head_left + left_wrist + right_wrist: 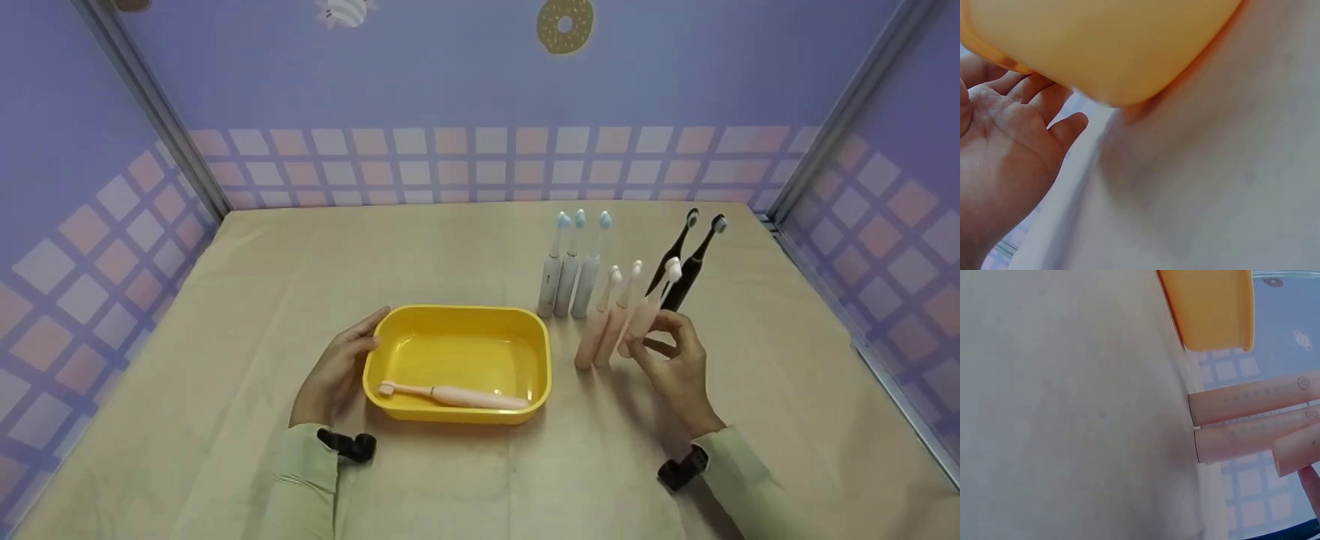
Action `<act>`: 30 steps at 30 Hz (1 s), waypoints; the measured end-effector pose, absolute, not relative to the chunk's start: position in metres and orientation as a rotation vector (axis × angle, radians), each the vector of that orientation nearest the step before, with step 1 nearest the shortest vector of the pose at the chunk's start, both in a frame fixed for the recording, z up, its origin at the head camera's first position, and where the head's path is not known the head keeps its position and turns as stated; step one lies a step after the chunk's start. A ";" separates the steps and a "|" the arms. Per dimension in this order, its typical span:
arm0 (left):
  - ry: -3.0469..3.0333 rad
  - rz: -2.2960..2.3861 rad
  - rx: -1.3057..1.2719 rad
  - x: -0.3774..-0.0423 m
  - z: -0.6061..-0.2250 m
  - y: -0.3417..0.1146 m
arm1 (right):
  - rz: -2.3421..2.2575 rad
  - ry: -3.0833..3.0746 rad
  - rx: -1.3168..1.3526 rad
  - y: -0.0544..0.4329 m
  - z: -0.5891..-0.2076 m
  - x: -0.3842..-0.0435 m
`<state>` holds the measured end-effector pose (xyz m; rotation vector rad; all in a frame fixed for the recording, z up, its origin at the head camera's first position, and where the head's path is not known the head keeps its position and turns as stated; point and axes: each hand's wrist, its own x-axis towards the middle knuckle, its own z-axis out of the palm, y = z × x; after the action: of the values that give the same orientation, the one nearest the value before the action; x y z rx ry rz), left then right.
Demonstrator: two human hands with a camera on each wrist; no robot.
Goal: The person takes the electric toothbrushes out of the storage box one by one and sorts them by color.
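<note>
On the left, my left hand grips the side of a yellow plastic basin, thumb at the rim and fingers against the outer wall. Inside, along the basin's near side, lies a pink electric toothbrush. My right hand pinches another pink electric toothbrush by its handle. In the right wrist view, the base of this held toothbrush sits higher than the bases beside it. Two more pink toothbrushes stand upright just left of the held one.
Behind the pink ones stand three white electric toothbrushes with bluish heads. Two black toothbrushes stand at the back right, partly hidden by the held one. A beige cloth covers the table; patterned panels enclose its back and sides.
</note>
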<state>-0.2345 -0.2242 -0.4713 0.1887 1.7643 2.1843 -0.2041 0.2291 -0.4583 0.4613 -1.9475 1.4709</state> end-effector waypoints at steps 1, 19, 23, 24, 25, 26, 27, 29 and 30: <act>1.759 2.185 0.192 -0.235 -0.471 -0.224 | 1.473 -1.948 0.457 0.228 -0.456 -0.202; 1.838 2.130 0.230 -0.236 -0.471 -0.226 | 1.653 -2.097 0.327 0.231 -0.455 -0.204; 1.833 2.134 0.224 -0.236 -0.470 -0.226 | 1.705 -2.155 0.258 0.234 -0.458 -0.207; 1.833 2.135 0.223 -0.236 -0.470 -0.226 | 1.717 -2.172 0.237 0.234 -0.458 -0.207; 1.836 2.135 0.220 -0.236 -0.470 -0.226 | 1.729 -2.186 0.221 0.234 -0.457 -0.206; 1.835 2.138 0.217 -0.236 -0.470 -0.226 | 1.728 -2.206 0.210 0.234 -0.456 -0.206; 1.834 2.139 0.218 -0.236 -0.470 -0.226 | 1.727 -2.221 0.202 0.234 -0.455 -0.206; 1.829 2.144 0.213 -0.236 -0.470 -0.226 | 1.738 -2.240 0.190 0.233 -0.452 -0.204; 1.829 2.145 0.209 -0.236 -0.470 -0.226 | 1.737 -2.246 0.189 0.233 -0.452 -0.205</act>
<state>-0.2356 -0.2258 -0.4702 0.2087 1.8293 2.1455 -0.2045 0.2329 -0.4518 0.1887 -2.2458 1.7374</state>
